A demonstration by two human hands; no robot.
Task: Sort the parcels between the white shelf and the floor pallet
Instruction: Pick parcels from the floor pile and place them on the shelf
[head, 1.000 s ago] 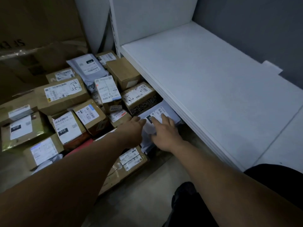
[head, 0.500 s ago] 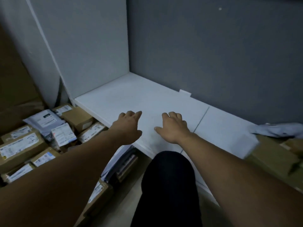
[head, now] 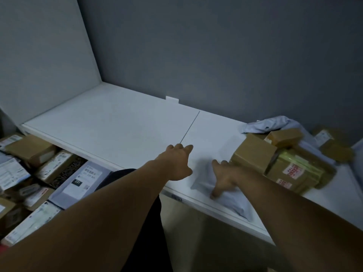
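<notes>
The white shelf runs across the middle, its left half bare. A pale grey mailer bag lies near the shelf's front edge. My right hand rests flat on it with fingers spread, not gripping. My left hand hovers open over the bare shelf just left of it and holds nothing. Low on the left, the floor pile holds several labelled parcels, among them a grey mailer marked 231 and a brown box.
Brown boxes and a yellow-taped parcel crowd the shelf's right end, with a crumpled grey bag behind them. A grey wall backs the shelf and a white side panel closes its left end. My dark-trousered knee is below the hands.
Both hands left the grey mailer on the floor pile and rose to the shelf. The view swung right, and my right hand has come down on the mailer bag there.
</notes>
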